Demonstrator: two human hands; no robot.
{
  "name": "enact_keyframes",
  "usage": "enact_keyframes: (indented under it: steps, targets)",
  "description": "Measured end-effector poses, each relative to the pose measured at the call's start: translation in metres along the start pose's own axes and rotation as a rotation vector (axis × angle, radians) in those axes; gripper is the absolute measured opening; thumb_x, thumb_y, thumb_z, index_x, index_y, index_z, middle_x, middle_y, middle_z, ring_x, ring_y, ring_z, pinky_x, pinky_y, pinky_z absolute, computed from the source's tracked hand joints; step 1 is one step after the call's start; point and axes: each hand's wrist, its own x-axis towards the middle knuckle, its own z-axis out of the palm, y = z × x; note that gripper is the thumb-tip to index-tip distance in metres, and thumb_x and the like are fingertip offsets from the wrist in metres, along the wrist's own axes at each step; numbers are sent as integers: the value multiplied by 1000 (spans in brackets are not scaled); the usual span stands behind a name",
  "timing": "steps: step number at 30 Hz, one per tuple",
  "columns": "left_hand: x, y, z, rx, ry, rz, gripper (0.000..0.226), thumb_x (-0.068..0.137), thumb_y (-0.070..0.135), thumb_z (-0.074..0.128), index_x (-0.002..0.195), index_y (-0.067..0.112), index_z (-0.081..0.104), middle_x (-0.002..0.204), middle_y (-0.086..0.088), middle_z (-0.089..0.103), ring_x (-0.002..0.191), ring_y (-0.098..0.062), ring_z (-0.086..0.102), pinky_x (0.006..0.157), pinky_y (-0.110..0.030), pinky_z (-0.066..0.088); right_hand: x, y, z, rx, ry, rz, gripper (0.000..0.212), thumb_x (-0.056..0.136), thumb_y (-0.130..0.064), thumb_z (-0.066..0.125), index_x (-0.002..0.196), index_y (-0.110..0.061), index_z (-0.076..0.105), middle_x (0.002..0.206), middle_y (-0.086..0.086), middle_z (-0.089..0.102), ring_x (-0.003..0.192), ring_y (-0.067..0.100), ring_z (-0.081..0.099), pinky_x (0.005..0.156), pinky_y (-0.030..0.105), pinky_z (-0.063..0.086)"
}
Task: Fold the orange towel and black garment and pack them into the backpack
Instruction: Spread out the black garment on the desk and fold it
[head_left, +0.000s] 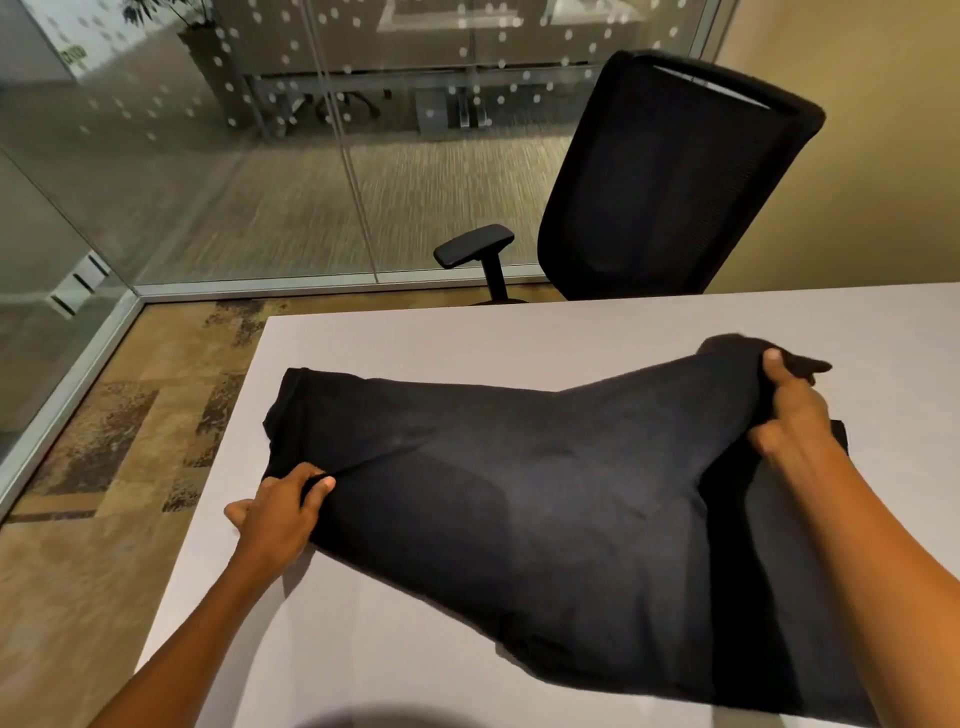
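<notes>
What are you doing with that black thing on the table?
A person is folding a black garment on a grey table. The left hand pinches the cloth near its left edge, low on the table. The right hand grips the right end and holds it lifted, so the cloth slopes up toward that side. The fold is not yet finished. No orange towel or backpack shows in this view. A black chair stands behind the table.

A pale grey counter (467, 343) carries the lot, and spread across it lies the black garment (519, 499), its right end lifted clear of the surface.
</notes>
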Motion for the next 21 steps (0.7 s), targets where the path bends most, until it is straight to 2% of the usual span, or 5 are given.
enact_keyframes:
  steps: [7,13,15,18,21]
  targets:
    - [-5,16,17,61,151,-53,27,94,35,49,105,12,58,111,-13,60,109,-34,49,90,-45,27,37,6,-5,-49,19,94,33,82,-11,69,115,-10,65,114,9,67,93,23,66,76,35,54]
    - [-18,15,18,-44,311,97,24,93,29,50,112,13,52,115,-11,56,110,-30,52,99,-46,25,-4,11,20,-34,-150,-129,27,94,-24,57,120,-19,61,116,1,65,107,17,62,99,33,48]
    - [-20,17,20,-99,287,141,30,94,32,47,118,15,52,124,-9,55,118,-29,49,104,-45,24,-23,18,31,-27,-250,-157,19,95,-25,55,111,-24,65,121,4,65,112,19,61,101,38,47]
    - [-21,23,30,-109,154,187,51,96,50,35,137,21,44,147,-6,39,141,-25,26,115,-43,13,-48,35,46,-103,-335,-203,28,95,-25,54,121,-18,61,121,7,64,114,22,60,103,38,45]
    - [-21,20,40,86,71,261,79,84,70,2,146,29,26,157,-3,19,146,-24,6,116,-39,-3,-79,52,59,-241,-436,-237,29,95,-26,55,122,-20,61,116,7,67,110,22,62,101,37,46]
